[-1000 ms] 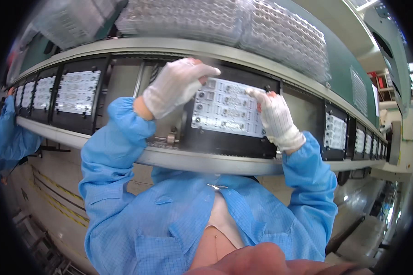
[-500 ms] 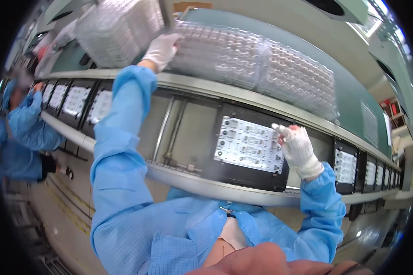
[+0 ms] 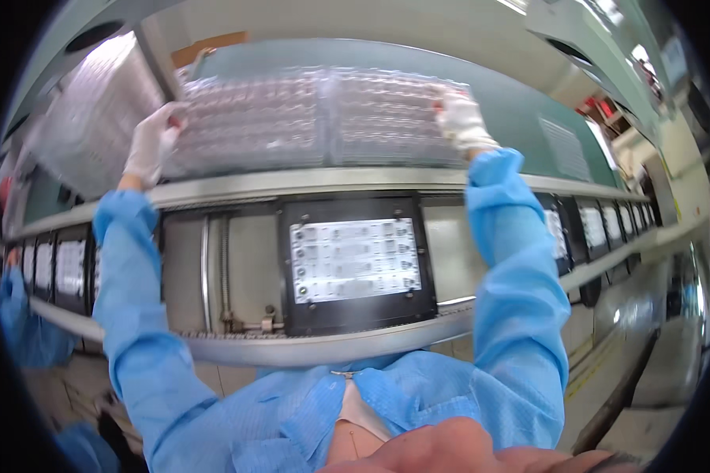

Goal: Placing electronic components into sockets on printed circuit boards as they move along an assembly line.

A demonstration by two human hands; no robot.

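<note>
My left hand [image 3: 150, 143], in a white glove, has its bent fingers closed at the left edge of a clear plastic tray [image 3: 248, 118] with rows of wavy pockets. A second clear tray [image 3: 383, 118] lies right against it, and my gloved right hand [image 3: 461, 118] grips that one near its right end, slightly blurred. Bare fingertips show on both hands. Below the trays, a white circuit board panel [image 3: 355, 260] with rows of small parts sits on a black fixture [image 3: 355, 317] in the conveyor line.
A tall stack of clear trays [image 3: 95, 118] stands at the left. Metal conveyor rails [image 3: 315, 183] run across in front of me, with more black fixtures holding panels [image 3: 596, 225] at the right. A flat pale sheet [image 3: 564, 148] lies on the green table [image 3: 513, 118]. Another person's blue sleeve [image 3: 31, 323] shows at far left.
My right hand has left the circuit board panel and moved up to the right-hand tray. My left hand stays at the left tray's edge. The view has turned, shifting the scene leftward.
</note>
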